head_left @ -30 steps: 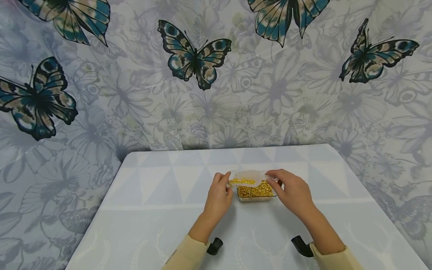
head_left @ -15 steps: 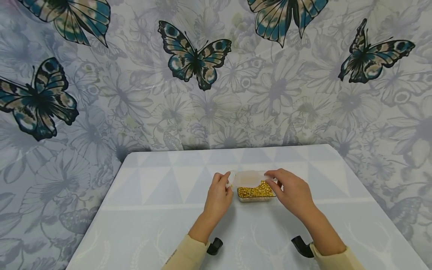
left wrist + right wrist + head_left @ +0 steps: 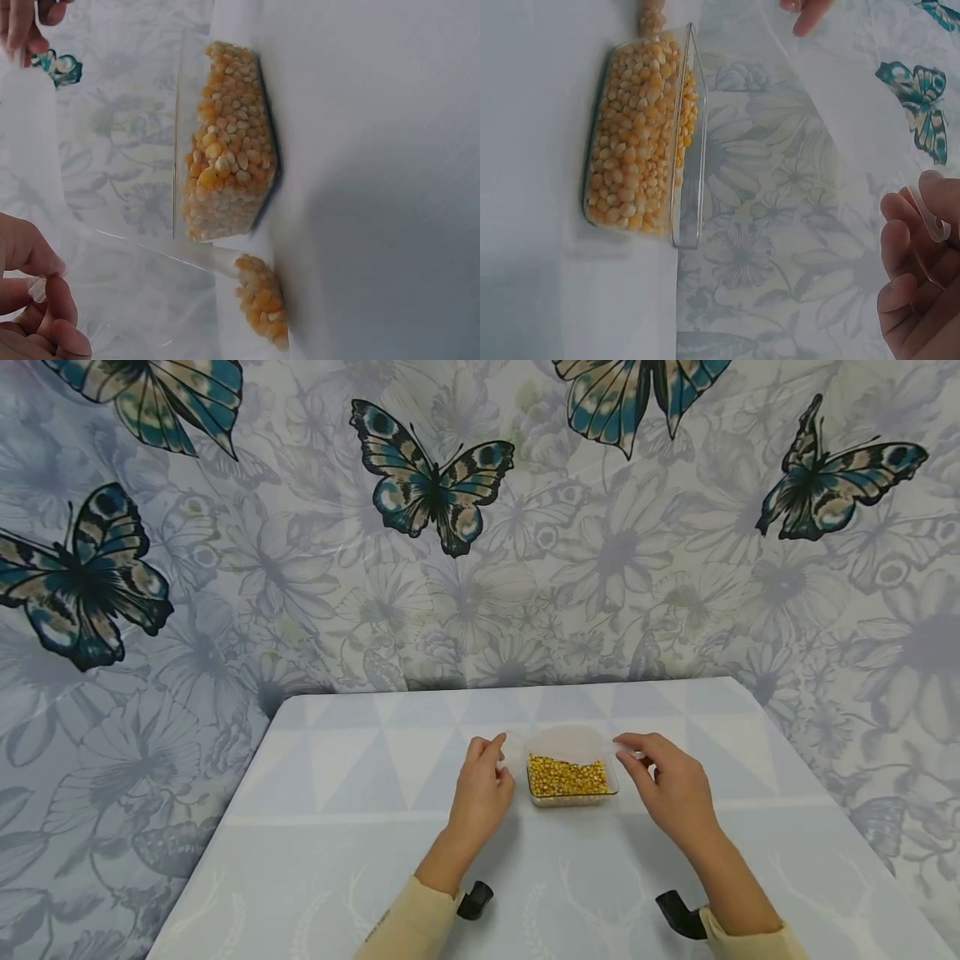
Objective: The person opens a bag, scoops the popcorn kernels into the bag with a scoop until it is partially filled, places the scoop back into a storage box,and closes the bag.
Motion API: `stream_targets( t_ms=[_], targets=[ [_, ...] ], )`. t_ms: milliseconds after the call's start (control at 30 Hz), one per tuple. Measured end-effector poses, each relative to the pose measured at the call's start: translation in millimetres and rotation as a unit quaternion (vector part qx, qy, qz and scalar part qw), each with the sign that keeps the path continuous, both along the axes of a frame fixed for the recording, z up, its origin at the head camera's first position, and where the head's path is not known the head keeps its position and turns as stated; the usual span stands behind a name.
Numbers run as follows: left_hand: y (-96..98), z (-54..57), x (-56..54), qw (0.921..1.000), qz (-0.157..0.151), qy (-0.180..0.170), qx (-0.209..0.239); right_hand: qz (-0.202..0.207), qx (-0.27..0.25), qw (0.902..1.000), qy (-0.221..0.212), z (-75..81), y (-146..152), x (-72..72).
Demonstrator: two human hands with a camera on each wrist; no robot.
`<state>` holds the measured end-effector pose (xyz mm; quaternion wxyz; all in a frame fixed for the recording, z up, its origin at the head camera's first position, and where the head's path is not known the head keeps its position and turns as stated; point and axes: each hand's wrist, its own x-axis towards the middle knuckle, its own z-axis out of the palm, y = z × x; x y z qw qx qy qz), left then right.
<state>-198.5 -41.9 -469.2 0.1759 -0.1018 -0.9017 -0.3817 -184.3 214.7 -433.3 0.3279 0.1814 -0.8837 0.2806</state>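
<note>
Both hands hold a clear plastic bag (image 3: 572, 741) with a cloudy white panel, stretched behind a glass container (image 3: 573, 801). Yellow corn kernels (image 3: 567, 776) fill much of the container, their surface dipping in the middle. My left hand (image 3: 482, 789) pinches the bag at the left; in the left wrist view its thumb and fingers (image 3: 54, 289) grip a crumpled clear edge. At the right, my right hand (image 3: 670, 789) pinches the bag's other side, a pale strip (image 3: 930, 217) between thumb and fingers. Left of the container sits a small clump of kernels (image 3: 262, 301), seemingly inside the clear film.
The pale patterned table (image 3: 360, 852) carries the container near its middle. Behind its far edge hangs a floral cloth (image 3: 300, 568) with large butterflies. Black curved pieces (image 3: 476, 900) stick out by the sleeves.
The right hand has moved right and the left slightly left, widening the gap. The bag has shifted back, uncovering more kernels in the container. Kernels seen through the bag earlier no longer show in the head view.
</note>
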Motion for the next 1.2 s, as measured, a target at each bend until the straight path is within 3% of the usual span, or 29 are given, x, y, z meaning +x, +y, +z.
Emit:
stream_targets(
  t_ms=[200,567,1200],
  targets=[
    [-1.8,2.4,-0.9,1.0,0.005,-0.004,0.005,-0.017,-0.011,0.9998,-0.006,-9.0,15,-1.7],
    [-1.8,2.7,0.1,0.9999,0.005,-0.008,0.009,-0.043,0.01,0.9972,-0.06,-24.6,34,0.2],
    [-0.5,0.6,2.4,0.9997,0.006,-0.021,0.008,-0.055,0.026,0.9905,-0.124,-39.1,47,0.4]
  ],
)
